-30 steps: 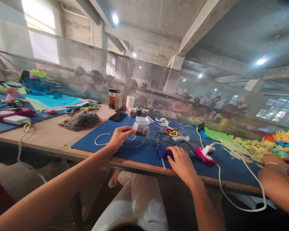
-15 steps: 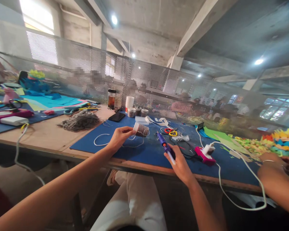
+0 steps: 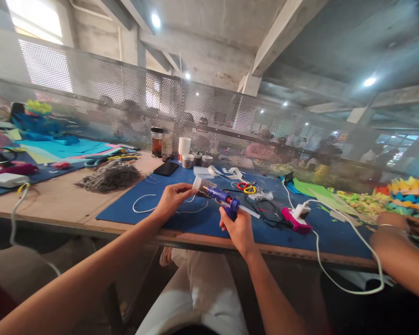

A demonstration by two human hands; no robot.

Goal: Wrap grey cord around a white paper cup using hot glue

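Note:
My left hand (image 3: 172, 199) pinches the white end of a small cup (image 3: 198, 183) wound with grey cord, which lies tilted on its side above the blue mat. My right hand (image 3: 238, 226) grips a purple-blue glue gun (image 3: 223, 197), a clear glue stick (image 3: 248, 211) poking out of its back. The gun's nozzle points left at the cup and sits right by its wrapped side; whether it touches, I cannot tell. The gun hides part of the cord winding. Below the cup a loose strand of cord (image 3: 192, 211) trails on the mat.
Red-and-yellow-handled scissors (image 3: 247, 188) lie beyond the gun, near black cables. A magenta power strip (image 3: 296, 221) with a white plug is at right. Several small cups (image 3: 187, 161), a phone (image 3: 166, 168) and a grey cord bundle (image 3: 110, 177) lie farther back. Another person's arm (image 3: 398, 251) reaches in at far right.
My right hand has brought the glue gun up and left, turning its nozzle from pointing away to pointing at the cup. My left hand still holds the cup in nearly the same place.

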